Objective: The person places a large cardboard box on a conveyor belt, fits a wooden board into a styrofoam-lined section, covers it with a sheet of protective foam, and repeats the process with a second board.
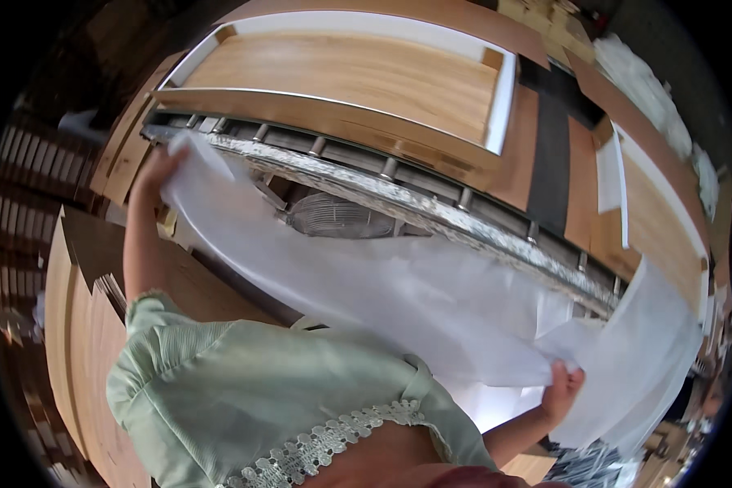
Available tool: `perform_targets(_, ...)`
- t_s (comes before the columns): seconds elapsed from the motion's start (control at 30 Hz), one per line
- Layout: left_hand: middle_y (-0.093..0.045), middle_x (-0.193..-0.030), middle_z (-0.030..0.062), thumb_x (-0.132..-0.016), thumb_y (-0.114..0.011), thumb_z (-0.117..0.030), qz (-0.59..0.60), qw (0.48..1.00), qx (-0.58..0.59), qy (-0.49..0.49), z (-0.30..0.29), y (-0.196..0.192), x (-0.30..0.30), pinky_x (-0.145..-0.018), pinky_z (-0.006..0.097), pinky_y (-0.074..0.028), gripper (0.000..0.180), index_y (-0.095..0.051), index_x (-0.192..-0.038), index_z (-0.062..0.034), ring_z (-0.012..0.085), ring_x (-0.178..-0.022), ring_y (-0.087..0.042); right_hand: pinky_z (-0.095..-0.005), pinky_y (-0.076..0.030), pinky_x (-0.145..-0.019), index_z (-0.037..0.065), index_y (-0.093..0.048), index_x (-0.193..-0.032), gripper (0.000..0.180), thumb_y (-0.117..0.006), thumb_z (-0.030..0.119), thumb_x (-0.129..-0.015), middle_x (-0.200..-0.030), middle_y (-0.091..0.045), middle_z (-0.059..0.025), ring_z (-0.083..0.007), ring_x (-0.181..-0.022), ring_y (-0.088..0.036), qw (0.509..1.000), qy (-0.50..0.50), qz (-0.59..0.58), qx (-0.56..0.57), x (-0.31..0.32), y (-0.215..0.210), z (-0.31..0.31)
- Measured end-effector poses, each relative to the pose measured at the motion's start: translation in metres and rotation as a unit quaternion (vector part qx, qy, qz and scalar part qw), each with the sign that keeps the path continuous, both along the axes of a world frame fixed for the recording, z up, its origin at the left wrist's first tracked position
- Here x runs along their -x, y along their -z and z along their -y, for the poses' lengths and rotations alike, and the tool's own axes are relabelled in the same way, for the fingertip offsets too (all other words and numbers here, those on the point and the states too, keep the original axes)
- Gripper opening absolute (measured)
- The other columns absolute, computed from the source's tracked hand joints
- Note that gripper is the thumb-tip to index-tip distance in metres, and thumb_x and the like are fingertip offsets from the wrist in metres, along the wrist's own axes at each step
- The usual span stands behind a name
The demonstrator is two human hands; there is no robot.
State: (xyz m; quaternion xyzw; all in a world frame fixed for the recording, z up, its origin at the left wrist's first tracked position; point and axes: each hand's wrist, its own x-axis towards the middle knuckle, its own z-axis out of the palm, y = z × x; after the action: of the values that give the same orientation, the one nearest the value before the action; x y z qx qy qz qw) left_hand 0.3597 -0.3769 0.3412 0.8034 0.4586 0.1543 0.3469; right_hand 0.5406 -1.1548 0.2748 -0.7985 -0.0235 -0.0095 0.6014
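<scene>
A wide translucent white plastic foam sheet (pixel 382 285) hangs stretched between my two hands, in front of a roller conveyor (pixel 431 199). My left hand (pixel 167 167) is closed on its upper left end, near the conveyor's left end. At the lower right, my right hand (pixel 563 390) pinches the sheet's edge. More of the sheet drapes past that hand to the right. Beyond the rollers lies a shallow wood-grain panel box (pixel 358 69) with white-edged sides, resting in brown cardboard (pixel 317 114). Neither hand touches it.
A second white-edged wood-grain box (pixel 663 215) is farther right on the conveyor, past a dark strip (pixel 551 154). Wood-grain boards (pixel 89 342) are stacked at my left. Bundled white wrapping (pixel 651 89) lies at the far right. A ribbed grey motor (pixel 342 215) shows under the conveyor.
</scene>
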Motion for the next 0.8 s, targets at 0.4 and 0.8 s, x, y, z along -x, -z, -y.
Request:
perform_targets(0.4, -0.061, -0.103, 0.0140, -0.082, -0.049, -0.038, 0.277, 0.821, -0.427, -0.259, -0.341, -0.153, -0.216, -0.082, 0.043, -0.044, 0.038, -0.055, -0.112, -0.0152, 0.0337, -0.097, -0.057, -0.0297, -0.039, -0.079, 0.001, -0.055, -0.104, 0.029, -0.051, 0.026, -0.089, -0.096, -0.056, -0.0119, -0.0214, -0.089, -0.051, 0.834, -0.032, 0.506, 0.217, -0.299, -0.156, -0.526)
perform_targets(0.8, -0.057, -0.105, 0.0241, -0.089, -0.041, -0.034, -0.046, 0.963, -0.264, -0.032, -0.342, -0.015, -0.376, -0.094, 0.043, -0.038, 0.041, -0.049, -0.119, -0.0062, 0.0382, -0.105, -0.051, -0.0462, -0.030, -0.099, 0.017, -0.043, -0.129, 0.056, -0.060, 0.032, -0.078, -0.134, -0.033, -0.0219, -0.0390, -0.121, -0.033, 0.681, -0.014, 0.350, 0.643, -0.435, 0.038, -0.575)
